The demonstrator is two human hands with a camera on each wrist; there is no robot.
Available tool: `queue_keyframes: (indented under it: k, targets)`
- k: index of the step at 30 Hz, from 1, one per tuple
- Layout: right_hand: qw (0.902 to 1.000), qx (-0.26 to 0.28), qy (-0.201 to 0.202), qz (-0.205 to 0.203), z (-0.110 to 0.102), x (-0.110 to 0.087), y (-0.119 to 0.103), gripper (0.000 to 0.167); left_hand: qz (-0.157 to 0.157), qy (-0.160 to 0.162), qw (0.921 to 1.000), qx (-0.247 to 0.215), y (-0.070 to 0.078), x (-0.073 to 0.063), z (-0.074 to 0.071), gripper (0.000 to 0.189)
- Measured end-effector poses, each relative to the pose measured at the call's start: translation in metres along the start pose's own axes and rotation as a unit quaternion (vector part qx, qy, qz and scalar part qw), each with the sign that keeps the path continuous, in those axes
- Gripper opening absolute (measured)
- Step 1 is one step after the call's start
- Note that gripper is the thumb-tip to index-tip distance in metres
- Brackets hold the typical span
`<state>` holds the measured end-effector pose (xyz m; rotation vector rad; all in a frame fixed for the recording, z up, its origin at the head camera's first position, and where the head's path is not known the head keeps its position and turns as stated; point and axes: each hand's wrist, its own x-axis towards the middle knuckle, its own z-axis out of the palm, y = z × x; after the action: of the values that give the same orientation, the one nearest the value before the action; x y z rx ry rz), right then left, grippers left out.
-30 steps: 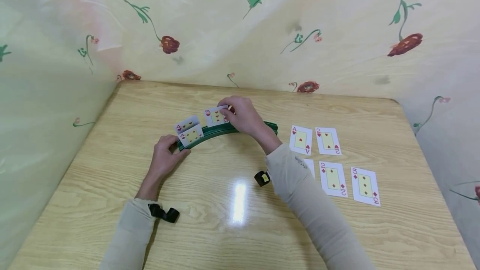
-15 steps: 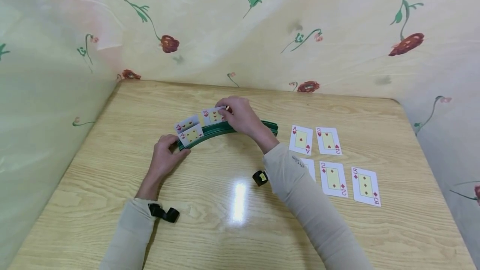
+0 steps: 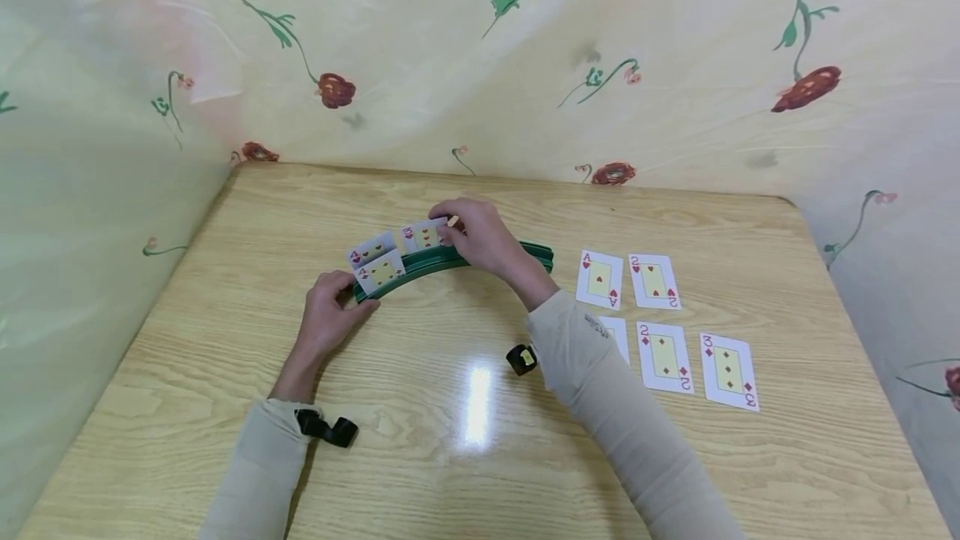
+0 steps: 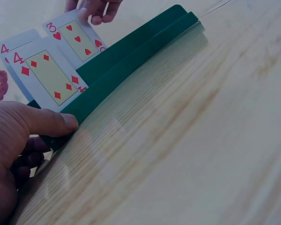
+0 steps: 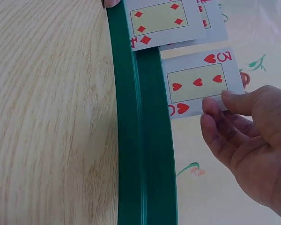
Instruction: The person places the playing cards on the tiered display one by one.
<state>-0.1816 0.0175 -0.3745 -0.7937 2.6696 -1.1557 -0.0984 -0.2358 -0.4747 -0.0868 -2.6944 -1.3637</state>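
Observation:
A curved green card holder (image 3: 431, 259) stands on the table. My left hand (image 3: 327, 311) grips its left end, with the thumb in front. At that end, the four of diamonds (image 4: 47, 77) stands in the front row, and a four of hearts (image 3: 371, 251) shows partly behind it. My right hand (image 3: 486, 236) pinches the three of hearts (image 5: 196, 84) by its outer edge between thumb and fingers. This card is upright at the back row, right of the fours. Whether its lower edge sits in the slot, I cannot tell.
On the wooden table (image 3: 420, 473) to the right lie the ace of hearts (image 3: 599, 279), two of hearts (image 3: 654, 282), two of diamonds (image 3: 665, 357) and three of diamonds (image 3: 729, 372). My right sleeve partly covers another card (image 3: 617, 336). A flowered cloth (image 3: 420, 40) hangs behind.
My right hand has shifted slightly left with the three of hearts, bringing it closer to the fours. The left hand keeps its grip on the holder's end.

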Motion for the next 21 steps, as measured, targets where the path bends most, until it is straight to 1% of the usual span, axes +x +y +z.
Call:
queue_keyframes:
  k: [5, 12, 17, 21]
  targets:
    - [0.9998, -0.013, 0.009, -0.009, -0.006, -0.006, 0.003, 0.031, -0.003, -0.003, 1.0000, -0.005, 0.000, 0.000, 0.000, 0.039]
    - [0.9987, -0.032, 0.028, -0.029, -0.023, -0.016, 0.001, 0.037, -0.002, -0.002, 1.0000, -0.003, -0.001, -0.001, 0.001, 0.038]
    - [0.9971, -0.043, 0.044, -0.046, -0.036, -0.025, -0.004, 0.037, 0.000, 0.000, 1.0000, -0.005, -0.002, -0.002, 0.001, 0.039]
    - [0.9961, -0.060, 0.047, -0.045, -0.046, -0.035, -0.004, 0.036, 0.003, 0.000, 1.0000, -0.007, -0.002, -0.001, 0.002, 0.040]
